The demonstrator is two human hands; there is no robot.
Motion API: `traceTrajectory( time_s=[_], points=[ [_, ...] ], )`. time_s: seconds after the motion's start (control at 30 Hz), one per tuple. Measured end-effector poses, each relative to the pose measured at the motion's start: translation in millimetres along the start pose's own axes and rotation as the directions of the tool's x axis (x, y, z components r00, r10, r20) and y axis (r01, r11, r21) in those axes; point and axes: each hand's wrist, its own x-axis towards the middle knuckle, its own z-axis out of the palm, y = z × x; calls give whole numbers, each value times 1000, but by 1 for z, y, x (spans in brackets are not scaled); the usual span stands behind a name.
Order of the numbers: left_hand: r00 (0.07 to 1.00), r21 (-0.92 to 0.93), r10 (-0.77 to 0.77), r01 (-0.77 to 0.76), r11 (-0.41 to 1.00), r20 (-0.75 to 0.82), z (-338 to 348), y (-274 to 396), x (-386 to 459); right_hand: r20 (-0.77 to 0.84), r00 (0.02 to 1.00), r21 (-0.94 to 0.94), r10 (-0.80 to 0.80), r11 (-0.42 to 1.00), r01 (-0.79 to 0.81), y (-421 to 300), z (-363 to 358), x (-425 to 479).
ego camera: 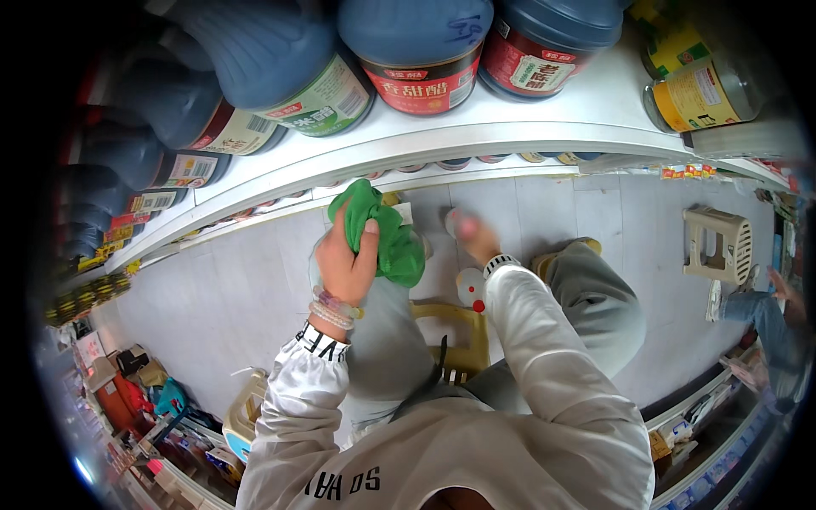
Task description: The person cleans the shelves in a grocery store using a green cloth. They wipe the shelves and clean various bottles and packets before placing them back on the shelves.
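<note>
A bunched green cloth [398, 255] is gripped in my left hand [347, 258], thumb on top. My right hand [478, 236] is blurred, low over the floor beside a small rounded object [454, 223] with a reddish part; whether the fingers hold it cannot be made out. Just below that hand is a pale round item with red dots [470, 287]. Large dark bottles of vinegar [421, 83] and other sauce stand on the white shelf [408, 137] above both hands.
A lower shelf [440, 175] with more containers runs beneath. A glass jar with a yellow label [698, 95] stands on the upper right. A beige plastic stool [717, 245] is at right, near a person in jeans [758, 312]. Another stool [245, 408] and stocked shelves lie behind me.
</note>
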Motion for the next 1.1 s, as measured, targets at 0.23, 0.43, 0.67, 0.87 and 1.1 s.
traceTrajectory(
  time_s=[0.23, 0.43, 0.67, 0.87, 1.1],
  points=[
    [1000, 19, -5, 5, 1000, -4, -2, 5, -2, 13, 838, 704, 545, 591, -394, -8, -87, -23],
    [1000, 38, 7, -7, 999, 14, -2, 9, -7, -131, 955, 566, 265, 811, -148, -83, -202, -60],
    [1000, -2, 3, -3, 1000, 20, -4, 6, -13, -435, 870, 183, -234, 923, 339, -219, -336, -107],
    [999, 29, 37, -37, 999, 6, -1, 7, -14, -589, 664, -71, -460, 849, 524, -279, -411, -90],
    [998, 37, 61, -60, 997, -15, 0, 0, -12, -566, 663, -352, -490, 871, 344, -312, -432, -28]
  ],
)
